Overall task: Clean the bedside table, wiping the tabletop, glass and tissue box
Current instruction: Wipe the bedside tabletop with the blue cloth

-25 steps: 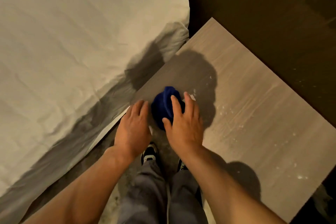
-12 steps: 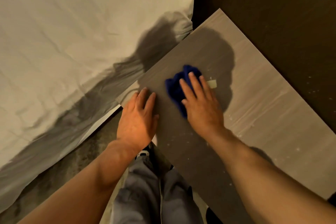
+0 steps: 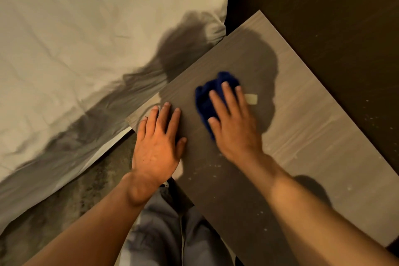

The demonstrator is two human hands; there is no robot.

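A grey wood-grain bedside tabletop (image 3: pixel 313 136) runs diagonally from the centre to the lower right. My right hand (image 3: pixel 234 123) presses flat on a bunched dark blue cloth (image 3: pixel 207 97) on the tabletop's near-left part. My left hand (image 3: pixel 156 142) lies flat, fingers apart, on the tabletop's left corner and holds nothing. A small pale scrap (image 3: pixel 251 99) lies on the table just right of the cloth. White specks dot the surface toward the right. No glass or tissue box is in view.
A bed with a rumpled white sheet (image 3: pixel 75 49) fills the left, close to the table's left edge. Dark floor (image 3: pixel 334 6) lies beyond the table. My legs in grey trousers (image 3: pixel 172 233) stand between bed and table.
My right hand has pushed the cloth away from me, further onto the tabletop. My left hand has moved onto the table's left corner and lies flat there. The pale scrap has come into sight.
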